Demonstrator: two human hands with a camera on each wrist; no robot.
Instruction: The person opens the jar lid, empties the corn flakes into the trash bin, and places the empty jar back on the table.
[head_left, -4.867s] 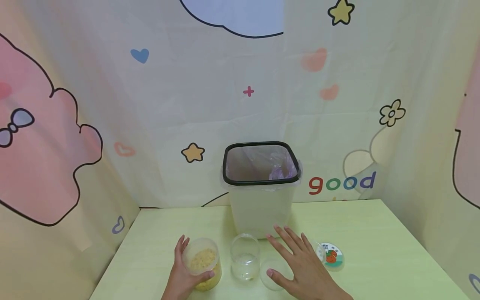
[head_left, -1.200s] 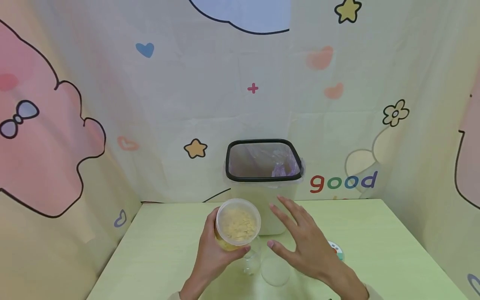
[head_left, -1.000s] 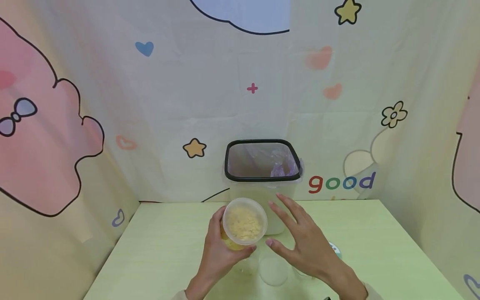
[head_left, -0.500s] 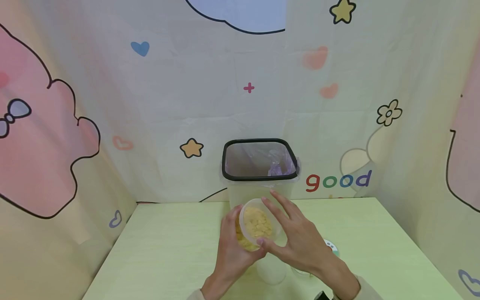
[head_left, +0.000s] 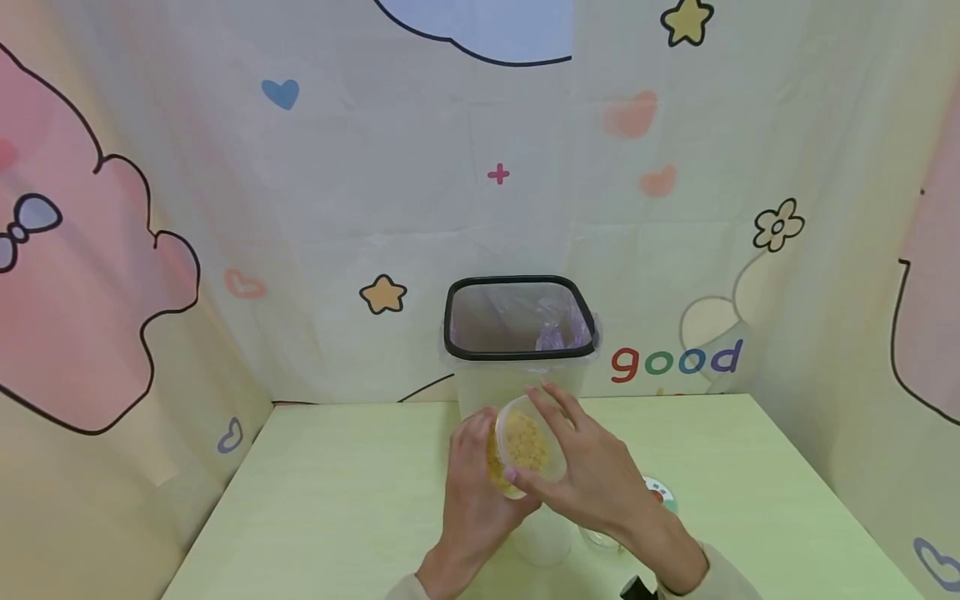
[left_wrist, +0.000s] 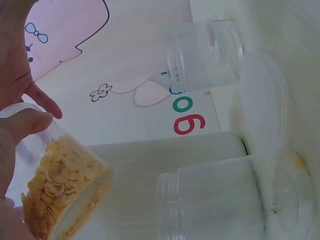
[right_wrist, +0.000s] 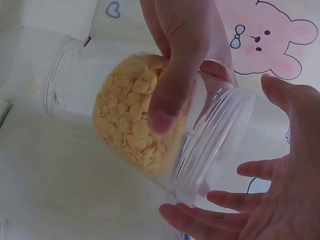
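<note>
My left hand (head_left: 476, 475) grips a clear plastic jar (right_wrist: 140, 115) of yellow flakes, thumb along its side. The jar is raised above the table and tilted, its ribbed translucent top (right_wrist: 215, 145) turned toward my right hand (head_left: 592, 467). That hand's fingers are spread around the top; in the right wrist view its fingertips (right_wrist: 172, 212) are right at the edge, and a gap shows by its thumb. Two clear jars (left_wrist: 210, 55) (left_wrist: 215, 200) stand on the table below. Between them lies a round clear lid (head_left: 543, 537).
Behind my hands stands a pale trash bin (head_left: 521, 357) with a black rim and a plastic bag inside. A round lid with a printed label (head_left: 660, 493) lies to the right, partly hidden by my right hand. A patterned curtain (head_left: 337, 208) encloses the table (head_left: 337, 483).
My left hand has lifted the jar of flakes off the table, brought it rightward and tilted it toward the right. My right hand has come in closer around its top.
</note>
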